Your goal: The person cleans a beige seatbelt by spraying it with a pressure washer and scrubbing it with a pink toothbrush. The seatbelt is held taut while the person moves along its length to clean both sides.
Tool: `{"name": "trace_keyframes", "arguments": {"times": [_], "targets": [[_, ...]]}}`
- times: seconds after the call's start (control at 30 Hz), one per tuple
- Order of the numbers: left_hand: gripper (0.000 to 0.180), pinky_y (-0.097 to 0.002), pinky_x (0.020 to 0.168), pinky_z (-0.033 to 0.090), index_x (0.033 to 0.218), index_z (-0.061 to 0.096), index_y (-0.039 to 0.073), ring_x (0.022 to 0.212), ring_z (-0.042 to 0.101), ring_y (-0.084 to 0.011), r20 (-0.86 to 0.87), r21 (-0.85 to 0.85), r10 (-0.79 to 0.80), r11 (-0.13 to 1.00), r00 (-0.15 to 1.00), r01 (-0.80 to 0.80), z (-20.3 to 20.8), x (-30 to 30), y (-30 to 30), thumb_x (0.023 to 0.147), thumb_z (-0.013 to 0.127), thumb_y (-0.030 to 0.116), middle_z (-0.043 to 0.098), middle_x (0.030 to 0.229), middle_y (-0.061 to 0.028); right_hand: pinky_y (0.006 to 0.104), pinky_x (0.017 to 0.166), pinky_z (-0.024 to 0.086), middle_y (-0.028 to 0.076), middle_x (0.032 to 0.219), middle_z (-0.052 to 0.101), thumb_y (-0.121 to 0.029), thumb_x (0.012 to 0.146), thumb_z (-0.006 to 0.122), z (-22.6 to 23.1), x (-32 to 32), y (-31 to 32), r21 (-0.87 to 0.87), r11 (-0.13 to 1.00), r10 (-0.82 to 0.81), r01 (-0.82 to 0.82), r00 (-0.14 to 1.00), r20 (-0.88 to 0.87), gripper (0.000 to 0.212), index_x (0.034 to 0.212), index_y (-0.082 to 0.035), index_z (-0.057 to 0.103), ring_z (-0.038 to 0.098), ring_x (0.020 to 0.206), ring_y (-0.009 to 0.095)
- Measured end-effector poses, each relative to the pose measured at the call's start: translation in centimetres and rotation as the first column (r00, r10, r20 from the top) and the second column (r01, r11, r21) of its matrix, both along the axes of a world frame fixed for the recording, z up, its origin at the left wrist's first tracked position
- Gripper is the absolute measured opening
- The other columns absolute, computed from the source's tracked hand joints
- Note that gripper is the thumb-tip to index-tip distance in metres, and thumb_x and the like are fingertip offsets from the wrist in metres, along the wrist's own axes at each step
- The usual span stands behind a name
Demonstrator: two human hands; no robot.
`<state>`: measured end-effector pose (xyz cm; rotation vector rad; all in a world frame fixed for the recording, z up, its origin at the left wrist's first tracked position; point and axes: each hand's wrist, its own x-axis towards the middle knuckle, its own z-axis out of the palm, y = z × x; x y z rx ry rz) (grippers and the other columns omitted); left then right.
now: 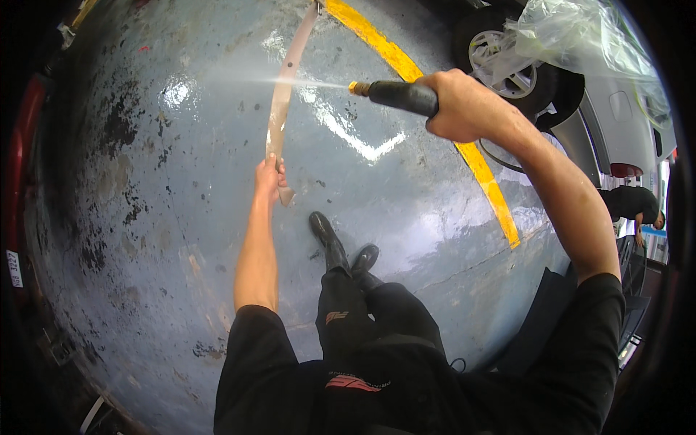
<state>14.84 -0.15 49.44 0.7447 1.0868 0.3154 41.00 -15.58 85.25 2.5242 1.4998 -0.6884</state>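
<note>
Left hand (270, 174) closed on the lower end of a tan strip (286, 87); strip's long axis runs up and away from it. Right hand (464, 105) gripped round a black spray nozzle (395, 94), to the strip's right, jet aimed left across its middle above the wet floor (181, 217).

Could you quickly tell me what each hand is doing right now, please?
Left hand: closed on the tan strip.
Right hand: closed on the black spray nozzle.

One head-worn fisheye looks steeply down (edges bending) at the nearby wet floor (406, 196).
</note>
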Motion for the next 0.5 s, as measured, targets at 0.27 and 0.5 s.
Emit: {"name": "trace_keyframes", "arguments": {"times": [0.27, 0.5], "targets": [[0.03, -0.0259, 0.044, 0.032, 0.097, 0.054, 0.008, 0.048, 0.037, -0.0084, -0.012, -0.044, -0.027, 0.999, 1.0, 0.027, -2.4, -0.3, 0.0, 0.105, 0.043, 0.034, 0.05, 0.068, 0.0008, 0.0447, 0.079, 0.053, 0.02, 0.087, 0.07, 0.0, 0.068, 0.057, -1.7, -1.7, 0.7, -0.061, 0.998, 0.025, -0.028, 0.998, -0.054, 0.034, 0.1, -0.004, 0.069, 0.068, 0.088, 0.037], [0.03, -0.0257, 0.045, 0.031, 0.097, 0.053, 0.006, 0.048, 0.036, -0.0086, 0.007, -0.012, 0.013, 1.0, 1.0, -0.013, -3.0, 1.0, 1.2, 0.106, 0.041, 0.033, 0.049, 0.067, 0.0007, 0.0441, 0.078, 0.054, 0.021, 0.084, 0.07, 0.002, 0.066, 0.057, -2.4, -1.1, 0.8, -0.057, 0.998, 0.01, -0.014, 0.997, -0.08, 0.035, 0.098, -0.004, 0.069, 0.068, 0.084, 0.037]]}}
